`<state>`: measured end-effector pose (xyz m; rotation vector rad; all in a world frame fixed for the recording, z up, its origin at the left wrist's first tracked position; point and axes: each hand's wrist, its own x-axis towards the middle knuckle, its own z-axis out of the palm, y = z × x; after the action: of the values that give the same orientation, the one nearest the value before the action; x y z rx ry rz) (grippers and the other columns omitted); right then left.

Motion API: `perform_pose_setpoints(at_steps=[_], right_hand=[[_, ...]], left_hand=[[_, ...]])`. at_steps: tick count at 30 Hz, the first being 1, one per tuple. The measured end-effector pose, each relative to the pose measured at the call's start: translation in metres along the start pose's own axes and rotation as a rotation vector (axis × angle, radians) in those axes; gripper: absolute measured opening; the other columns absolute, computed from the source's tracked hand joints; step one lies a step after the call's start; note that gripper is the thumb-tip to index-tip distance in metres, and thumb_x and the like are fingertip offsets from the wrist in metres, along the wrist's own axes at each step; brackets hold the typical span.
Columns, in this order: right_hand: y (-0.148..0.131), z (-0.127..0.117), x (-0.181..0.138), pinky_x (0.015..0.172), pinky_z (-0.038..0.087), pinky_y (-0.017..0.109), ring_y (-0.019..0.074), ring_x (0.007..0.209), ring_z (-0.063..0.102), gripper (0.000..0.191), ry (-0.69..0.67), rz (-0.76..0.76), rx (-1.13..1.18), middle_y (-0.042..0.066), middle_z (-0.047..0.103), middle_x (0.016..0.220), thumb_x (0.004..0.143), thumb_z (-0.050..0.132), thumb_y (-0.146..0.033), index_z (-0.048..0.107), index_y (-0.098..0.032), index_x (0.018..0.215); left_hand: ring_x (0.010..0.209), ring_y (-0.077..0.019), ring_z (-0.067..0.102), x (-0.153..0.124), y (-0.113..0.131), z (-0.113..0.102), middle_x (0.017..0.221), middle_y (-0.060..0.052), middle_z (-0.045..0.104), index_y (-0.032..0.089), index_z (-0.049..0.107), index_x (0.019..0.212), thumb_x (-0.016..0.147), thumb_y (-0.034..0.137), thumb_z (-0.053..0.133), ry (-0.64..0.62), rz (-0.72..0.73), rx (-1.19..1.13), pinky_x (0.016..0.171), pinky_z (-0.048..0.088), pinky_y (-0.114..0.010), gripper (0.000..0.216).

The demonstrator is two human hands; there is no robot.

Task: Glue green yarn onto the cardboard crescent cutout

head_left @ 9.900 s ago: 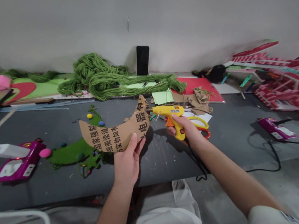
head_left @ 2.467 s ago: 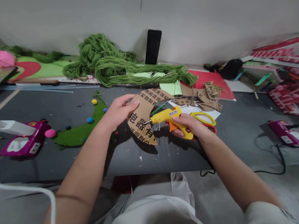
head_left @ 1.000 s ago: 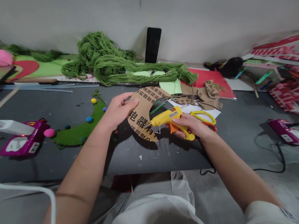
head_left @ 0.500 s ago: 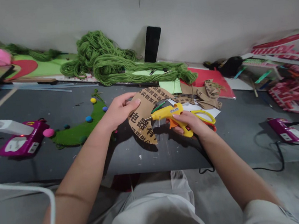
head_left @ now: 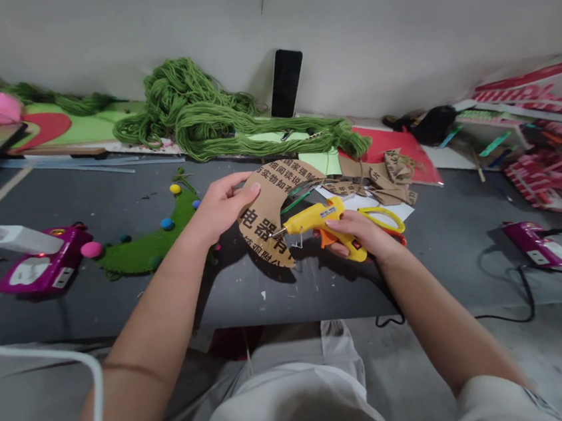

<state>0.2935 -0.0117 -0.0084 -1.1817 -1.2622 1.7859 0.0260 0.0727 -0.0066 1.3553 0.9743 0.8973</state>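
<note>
Between the thumb and fingers of my left hand [head_left: 228, 206] is a crescent-shaped piece of cardboard [head_left: 264, 215] printed with dark characters. My right hand [head_left: 356, 233] is wrapped round a yellow glue gun [head_left: 314, 217] with an orange trigger. The gun's metal nozzle is at the printed face, near the middle of the lower half; I cannot tell whether it touches. Shiny traces show on the lower part of the crescent. Left of my left hand lies a green crescent [head_left: 139, 249] with coloured pompoms, partly hidden by my forearm. Yellow-handled scissors [head_left: 387, 219] lie beyond my right hand.
Green yarn [head_left: 190, 113] is heaped along the wall, beside a leaning phone [head_left: 287, 82]. Cardboard scraps [head_left: 391, 185] lie right of centre. Purple power strips [head_left: 48, 262] sit on both sides of the grey table [head_left: 445, 247]. A black cord trails by my right forearm.
The glue gun has shifted slightly down and left, its nozzle lower on the cardboard. The cardboard crescent has moved a little left with my left hand.
</note>
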Motion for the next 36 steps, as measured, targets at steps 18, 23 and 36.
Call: perform_pose_setpoints(at_steps=[18,23,36], right_hand=[[-0.0017,-0.0029,0.0014,0.033,0.019,0.024,0.0099,0.037,0.036,0.038,0.174,-0.038,-0.018,-0.002,0.047,0.046,0.084,0.063,-0.055,0.063,-0.016,0.083],[-0.0013,-0.0012,0.0003,0.041,0.029,0.025,0.0113,0.041,0.042,0.038,0.085,-0.061,-0.012,-0.002,0.047,0.045,0.084,0.065,-0.053,0.065,-0.015,0.083],[0.0017,0.0003,0.0005,0.043,0.029,0.023,0.0101,0.043,0.044,0.038,0.028,-0.003,-0.063,-0.002,0.050,0.047,0.086,0.065,-0.049,0.066,-0.011,0.088]], left_hand=[[0.088,-0.0246,0.074,0.0014,-0.0046,-0.0021,0.098,-0.009,0.078,0.023,0.067,0.130,0.082,0.045,0.073,-0.068,-0.033,-0.080,0.075,0.061,-0.035,0.053],[0.085,-0.0237,0.074,0.0020,-0.0060,-0.0024,0.100,-0.008,0.078,0.023,0.067,0.129,0.083,0.046,0.072,-0.020,-0.007,-0.013,0.072,0.061,-0.035,0.051],[0.084,-0.0232,0.074,0.0011,-0.0056,0.0008,0.098,-0.008,0.078,0.021,0.069,0.125,0.084,0.045,0.070,-0.029,0.007,0.028,0.069,0.060,-0.032,0.047]])
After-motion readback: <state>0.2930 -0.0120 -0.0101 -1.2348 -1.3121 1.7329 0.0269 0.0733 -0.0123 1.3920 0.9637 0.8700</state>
